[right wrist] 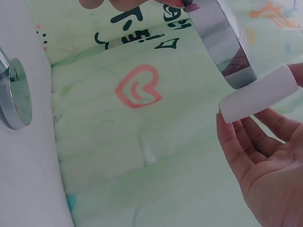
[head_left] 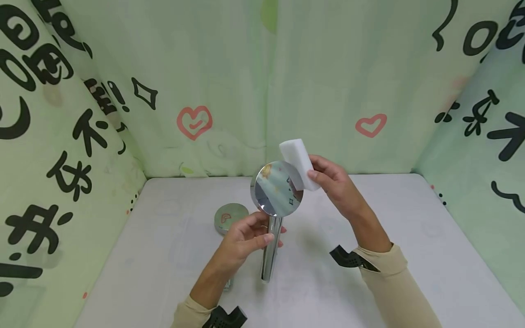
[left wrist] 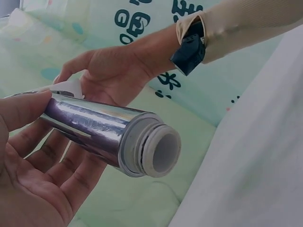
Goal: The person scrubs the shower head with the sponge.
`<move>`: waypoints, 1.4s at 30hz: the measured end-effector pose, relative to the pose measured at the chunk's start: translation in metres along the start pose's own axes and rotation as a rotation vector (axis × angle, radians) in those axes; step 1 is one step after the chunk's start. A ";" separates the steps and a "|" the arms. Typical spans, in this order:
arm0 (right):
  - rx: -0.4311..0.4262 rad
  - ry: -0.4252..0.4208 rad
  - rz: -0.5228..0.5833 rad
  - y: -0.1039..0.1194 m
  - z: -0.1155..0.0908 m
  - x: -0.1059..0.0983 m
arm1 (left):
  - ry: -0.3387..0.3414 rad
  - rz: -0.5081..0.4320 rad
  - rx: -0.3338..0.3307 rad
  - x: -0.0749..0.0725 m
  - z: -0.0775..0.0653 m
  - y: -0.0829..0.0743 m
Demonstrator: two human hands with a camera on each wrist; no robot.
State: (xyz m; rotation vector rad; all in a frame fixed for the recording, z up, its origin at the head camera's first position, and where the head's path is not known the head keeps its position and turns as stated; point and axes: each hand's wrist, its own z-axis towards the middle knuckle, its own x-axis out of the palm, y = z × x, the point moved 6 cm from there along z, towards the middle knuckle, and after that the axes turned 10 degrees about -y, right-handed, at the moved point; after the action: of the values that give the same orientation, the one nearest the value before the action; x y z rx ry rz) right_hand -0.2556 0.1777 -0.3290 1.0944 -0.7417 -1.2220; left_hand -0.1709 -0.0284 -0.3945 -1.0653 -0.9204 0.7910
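My left hand (head_left: 248,238) grips a chrome shower head (head_left: 275,193) by its handle, above the white table. Its round, mirror-like face is turned up toward the head camera. In the left wrist view the hollow, threaded end of the handle (left wrist: 94,126) points outward. My right hand (head_left: 335,184) pinches a white sponge block (head_left: 298,159) between thumb and fingers. The sponge lies against the right edge of the shower head's face; the right wrist view has the sponge (right wrist: 258,94) at the rim. A second chrome shower head (head_left: 230,217) lies on the table, partly hidden behind my left hand.
The white table (head_left: 180,255) meets green printed cloth (head_left: 229,91) at its back and sides. Dark wrist camera mounts (head_left: 346,257) sit on both forearms at the beige sleeves (head_left: 398,282).
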 end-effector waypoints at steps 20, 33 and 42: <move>0.018 0.102 0.013 -0.015 -0.010 0.015 | -0.159 0.052 0.081 -0.007 0.009 -0.017; 0.007 0.170 0.135 -0.021 -0.014 0.026 | -0.160 0.050 0.109 -0.007 0.006 -0.017; -0.010 0.143 0.182 -0.017 -0.010 0.023 | -0.156 0.029 0.108 -0.010 0.005 -0.014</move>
State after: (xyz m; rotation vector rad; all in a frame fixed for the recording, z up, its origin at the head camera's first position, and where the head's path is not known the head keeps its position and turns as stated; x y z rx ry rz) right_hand -0.2473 0.1585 -0.3505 1.0697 -0.7083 -0.9822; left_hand -0.1777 -0.0396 -0.3823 -0.9347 -0.9839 0.9479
